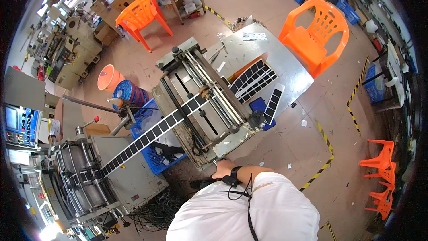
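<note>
your right grip (224, 168) was at a small metal handle (216, 162) on the near edge of the roller frame (214, 107); whether its curled fingers were closed on it could not be told. your left grip was out of view, its state unknown. in front of you, the long strip of black squares (154, 132) ran from the roller machine (80, 174) on your left, above the blue crate (156, 168), into the frame. beyond, more strips (256, 80) lay on the metal counter (295, 78), beside an orange chair (312, 44).
</note>
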`<state>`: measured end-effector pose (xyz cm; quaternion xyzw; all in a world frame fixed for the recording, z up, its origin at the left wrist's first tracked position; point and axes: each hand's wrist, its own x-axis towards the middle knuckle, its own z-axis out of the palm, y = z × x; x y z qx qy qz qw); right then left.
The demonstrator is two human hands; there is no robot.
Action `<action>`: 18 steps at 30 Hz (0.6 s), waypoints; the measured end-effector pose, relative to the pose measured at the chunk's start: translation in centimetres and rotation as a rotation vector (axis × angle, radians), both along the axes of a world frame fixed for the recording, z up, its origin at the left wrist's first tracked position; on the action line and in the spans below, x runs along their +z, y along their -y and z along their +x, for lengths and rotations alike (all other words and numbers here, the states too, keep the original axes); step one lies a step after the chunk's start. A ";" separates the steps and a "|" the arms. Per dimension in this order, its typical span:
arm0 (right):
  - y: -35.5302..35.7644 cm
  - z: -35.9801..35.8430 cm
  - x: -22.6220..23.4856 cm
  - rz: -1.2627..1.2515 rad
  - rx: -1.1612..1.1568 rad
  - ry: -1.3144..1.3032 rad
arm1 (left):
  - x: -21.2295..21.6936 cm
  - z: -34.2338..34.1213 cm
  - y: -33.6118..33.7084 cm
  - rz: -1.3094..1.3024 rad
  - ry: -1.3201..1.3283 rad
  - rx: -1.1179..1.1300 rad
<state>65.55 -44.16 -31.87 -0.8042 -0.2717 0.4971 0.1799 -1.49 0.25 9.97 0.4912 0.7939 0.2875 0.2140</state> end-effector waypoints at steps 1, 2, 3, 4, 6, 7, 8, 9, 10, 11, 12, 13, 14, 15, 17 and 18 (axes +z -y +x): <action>0.0 0.1 0.4 0.007 -0.002 0.004 | -0.1 0.0 0.1 0.006 0.000 0.003; 0.1 0.2 0.5 0.013 -0.008 0.008 | -0.1 -0.1 0.3 0.008 -0.001 0.004; 0.2 0.1 0.5 0.012 -0.006 0.009 | -0.2 -0.1 0.4 0.003 -0.008 0.004; 0.3 -0.1 0.3 0.002 -0.009 0.009 | -0.2 0.1 0.3 0.003 -0.007 0.000; 0.3 -0.2 -0.1 -0.007 -0.009 0.011 | -0.4 0.0 0.8 0.004 -0.014 0.003; 0.4 -0.2 -0.3 -0.004 -0.011 0.007 | -0.5 0.1 0.9 0.002 -0.016 0.004; 0.5 -0.2 -0.4 -0.001 -0.015 0.003 | -0.6 0.0 1.1 -0.001 -0.024 0.001; 0.7 -0.2 -0.4 -0.004 -0.015 0.005 | -0.6 -0.2 1.4 -0.002 -0.023 0.003; 0.8 -0.2 -0.4 -0.001 -0.023 0.012 | -0.7 -0.2 1.6 0.000 -0.031 0.010; 0.8 -0.2 -0.3 0.001 -0.027 0.019 | -0.7 -0.4 1.8 0.002 -0.037 0.008; 0.7 -0.2 -0.4 -0.002 -0.019 0.022 | -0.9 -0.8 2.2 0.003 -0.040 0.013; 0.3 -0.2 -0.6 -0.002 -0.014 0.020 | -0.9 -1.3 2.7 0.002 -0.046 0.019; -0.4 -0.2 -0.9 0.003 0.008 0.021 | -0.8 -2.6 3.7 0.012 -0.053 0.034; -0.6 -0.5 -1.6 0.008 0.047 0.025 | -0.4 -4.1 5.1 0.022 -0.058 0.048; -1.3 -1.2 -2.9 -0.021 0.008 0.100 | 0.5 -8.0 7.5 0.069 -0.082 0.049; -1.5 -0.8 -1.9 0.016 0.046 0.070 | 0.7 -10.6 9.6 0.085 -0.088 0.030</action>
